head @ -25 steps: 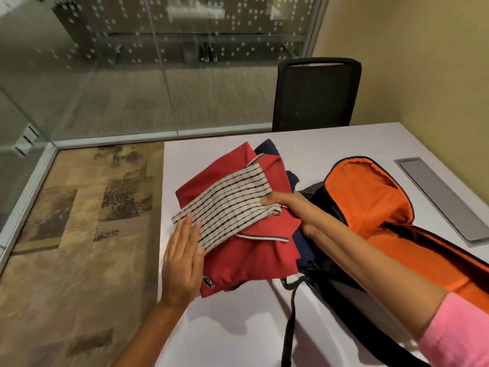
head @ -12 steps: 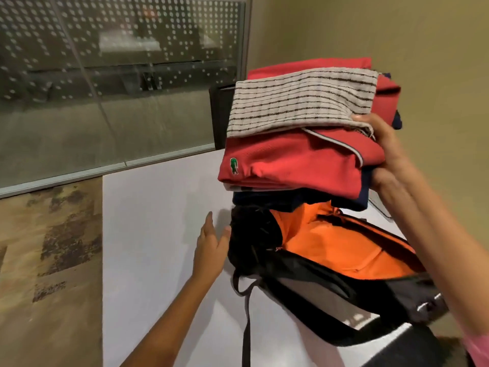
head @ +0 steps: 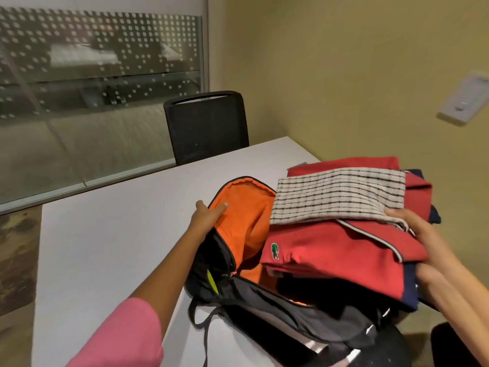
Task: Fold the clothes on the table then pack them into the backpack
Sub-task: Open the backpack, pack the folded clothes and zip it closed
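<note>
While the left hand is now gripping the backpack rim, the stack has come lower.
Right hand is clasping folded clothes just above the backpack's open orange compartment.

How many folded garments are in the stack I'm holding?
3 visible: striped cloth on top, red polo beneath, navy garment at the bottom. More may be hidden.

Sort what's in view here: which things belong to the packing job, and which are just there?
Part of the job:
- backpack, held open by the left hand
- folded clothes, gripped by the right hand
- table

Just there:
- black chair
- wall switch plate
- glass partition
</note>
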